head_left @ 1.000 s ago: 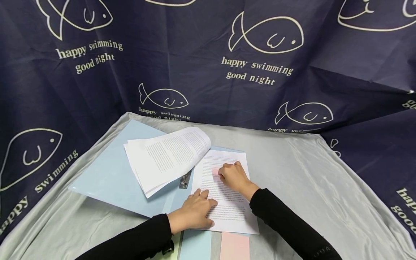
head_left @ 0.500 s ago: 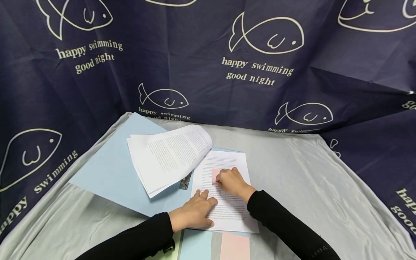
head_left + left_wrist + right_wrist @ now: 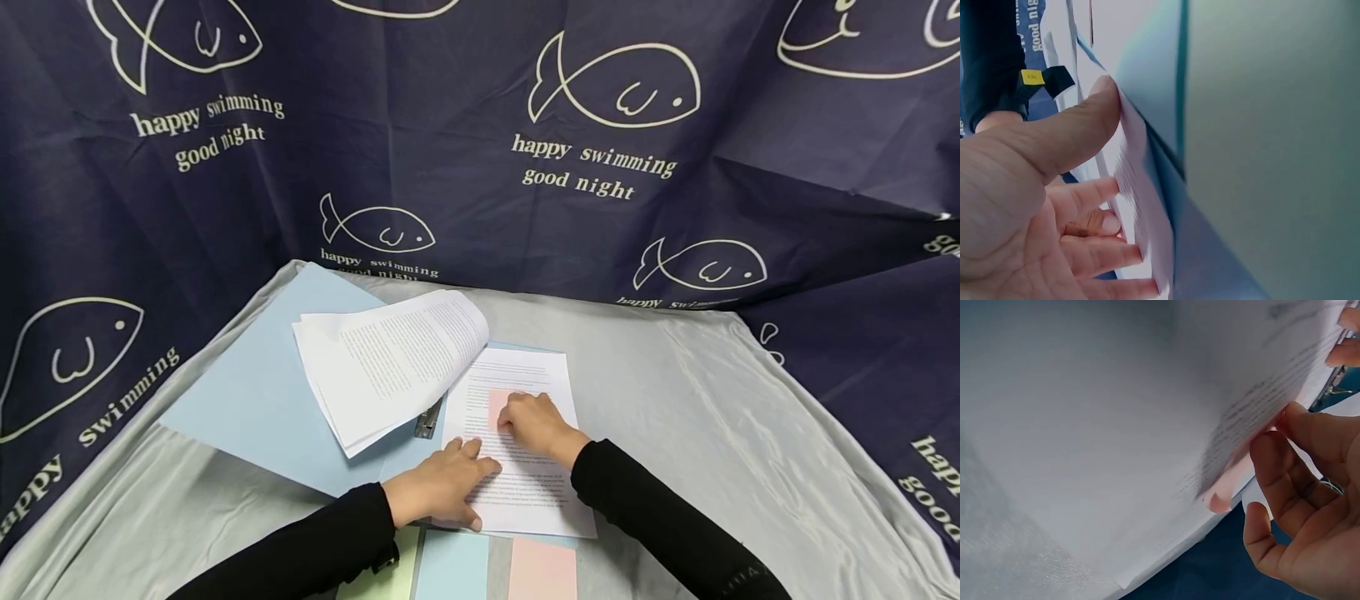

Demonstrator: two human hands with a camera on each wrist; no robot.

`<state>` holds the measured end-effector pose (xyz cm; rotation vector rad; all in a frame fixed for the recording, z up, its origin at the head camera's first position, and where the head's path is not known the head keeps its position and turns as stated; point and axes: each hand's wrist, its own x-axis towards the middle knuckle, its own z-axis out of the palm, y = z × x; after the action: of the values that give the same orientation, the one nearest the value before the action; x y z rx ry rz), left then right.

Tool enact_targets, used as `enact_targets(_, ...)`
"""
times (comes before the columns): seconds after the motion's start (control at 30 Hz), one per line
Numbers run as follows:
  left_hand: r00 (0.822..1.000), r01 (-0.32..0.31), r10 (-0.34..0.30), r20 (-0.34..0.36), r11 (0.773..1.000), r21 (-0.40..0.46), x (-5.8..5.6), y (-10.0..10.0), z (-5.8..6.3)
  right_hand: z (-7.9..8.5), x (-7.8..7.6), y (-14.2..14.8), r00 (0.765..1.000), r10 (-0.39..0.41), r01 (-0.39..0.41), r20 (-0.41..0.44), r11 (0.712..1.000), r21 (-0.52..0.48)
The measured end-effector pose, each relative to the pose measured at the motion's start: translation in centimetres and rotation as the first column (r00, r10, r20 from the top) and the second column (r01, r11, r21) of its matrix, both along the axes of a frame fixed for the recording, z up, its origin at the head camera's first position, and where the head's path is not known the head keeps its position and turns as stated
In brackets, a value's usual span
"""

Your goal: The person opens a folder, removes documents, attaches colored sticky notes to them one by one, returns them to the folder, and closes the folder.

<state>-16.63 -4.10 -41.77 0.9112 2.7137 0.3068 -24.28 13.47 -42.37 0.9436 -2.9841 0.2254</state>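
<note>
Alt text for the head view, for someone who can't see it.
The right hand holds a pink note on a printed page while the left hand rests, fingers spread, on the page's lower left. Beneath lies an open blue folder.

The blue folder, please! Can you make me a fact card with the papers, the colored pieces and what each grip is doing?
Left grip: spread out, resting on the printed page
Right grip: pinching a pink slip over that page
Blue folder: open
Turned-back pages: curled over toward the left
Near edge, left to right: green piece, blue piece, pink piece
Backdrop: dark, with fish drawings
</note>
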Motion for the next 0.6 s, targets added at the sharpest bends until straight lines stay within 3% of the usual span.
enact_targets(0.23, 0.999, 0.042, -0.041, 0.019, 0.997, -0.071, -0.6, -0.6, 0.2, -0.2, -0.2, -0.2, 0.996, 0.035, -0.034, 0.085, 0.999, -0.011)
enact_targets(0.43, 0.997, 0.079, -0.078, 0.013, 0.991, -0.11, -1.1, -1.2, 0.5, 0.0, -0.2, -0.7, 0.963, 0.091, -0.113, 0.252, 0.991, 0.073)
enact_targets(0.6, 0.995, 0.103, -0.104, 0.002, 0.985, -0.135, -1.3, -1.7, 0.4, 0.0, -0.4, -0.7, 0.951, 0.099, -0.129, 0.293, 0.988, 0.085)
